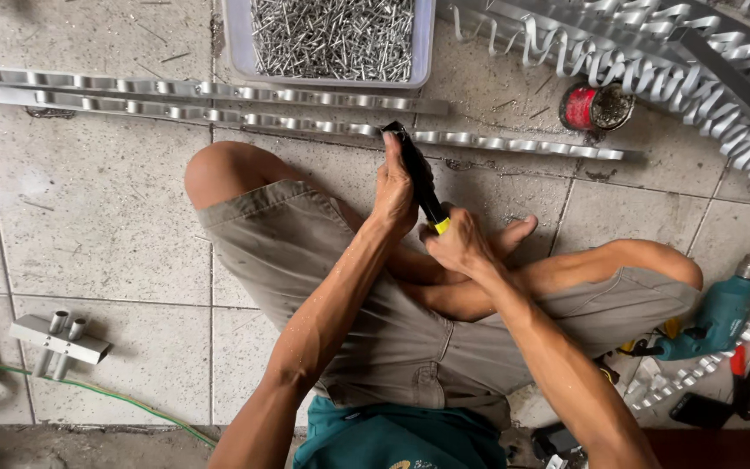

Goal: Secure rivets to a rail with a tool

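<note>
Left hand (395,187) clenched around the upper black body of the hand tool (417,178), just below the long metal strip (305,122). Right hand (455,246) grasped the tool's yellow-tipped lower end, farther below that strip, over crossed legs.

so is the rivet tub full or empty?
Close to full. The tub holds a dense heap of small metal pins reaching near its rim; the tub's top edge is cut off by the frame.
</note>
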